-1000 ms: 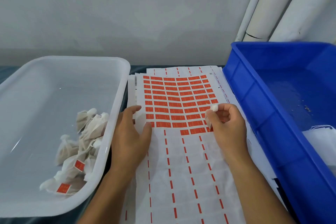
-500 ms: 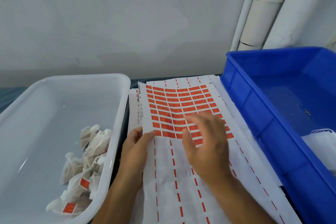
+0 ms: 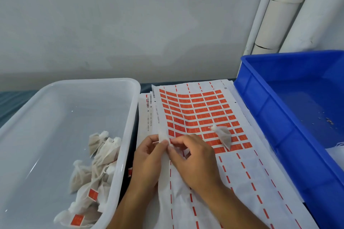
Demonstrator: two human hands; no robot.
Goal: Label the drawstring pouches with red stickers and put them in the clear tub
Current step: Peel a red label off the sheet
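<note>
Blue crate (image 3: 290, 117) cut by right edge; sticker print illegible.

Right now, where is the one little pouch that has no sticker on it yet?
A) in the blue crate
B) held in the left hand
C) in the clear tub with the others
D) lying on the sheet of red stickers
D: the unlabelled pouch lies loose on the sticker sheet, right of both hands, which work at the sheet's left edge.
</note>
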